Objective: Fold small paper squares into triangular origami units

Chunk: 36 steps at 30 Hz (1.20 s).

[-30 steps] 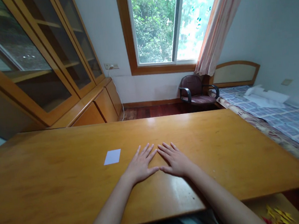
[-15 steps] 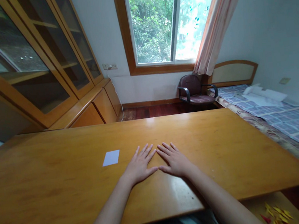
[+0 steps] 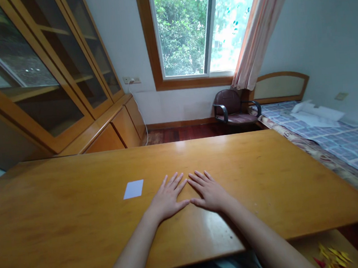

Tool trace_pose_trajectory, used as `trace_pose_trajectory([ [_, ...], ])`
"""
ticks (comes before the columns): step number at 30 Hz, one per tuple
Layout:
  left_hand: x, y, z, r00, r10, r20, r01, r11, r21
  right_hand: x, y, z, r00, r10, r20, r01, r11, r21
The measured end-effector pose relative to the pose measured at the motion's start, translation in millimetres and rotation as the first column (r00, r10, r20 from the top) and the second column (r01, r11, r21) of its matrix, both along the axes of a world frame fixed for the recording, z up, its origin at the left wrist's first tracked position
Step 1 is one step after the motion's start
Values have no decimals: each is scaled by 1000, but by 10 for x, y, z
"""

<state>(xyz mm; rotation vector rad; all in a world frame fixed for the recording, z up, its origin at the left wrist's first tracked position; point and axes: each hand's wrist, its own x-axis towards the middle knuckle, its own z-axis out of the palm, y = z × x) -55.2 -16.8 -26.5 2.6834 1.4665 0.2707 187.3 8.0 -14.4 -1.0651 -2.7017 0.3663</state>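
Note:
Both palms lie face down on the wooden table, near its middle. My left hand has its fingers spread and holds nothing. Beside it, my right hand also rests flat with spread fingers and is bare. The two thumbs and index fingertips point toward each other, very close together; whether they touch I cannot tell. To the left of my left hand, apart from it, a pale, nearly square piece of paper lies flat on the tabletop.
Yellow and red leaf-like pieces sit on a lower surface at bottom right. A glass-door cabinet stands left. Beyond the table are an office chair and a window. A bed runs along the right.

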Motion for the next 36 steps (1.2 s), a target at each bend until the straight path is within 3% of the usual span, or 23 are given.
trace_pose_trajectory([
  [36, -13, 14, -38, 1000, -10, -9, 11, 998, 55, 1, 0, -8, 1000, -3, 15, 3, 1000, 13],
])
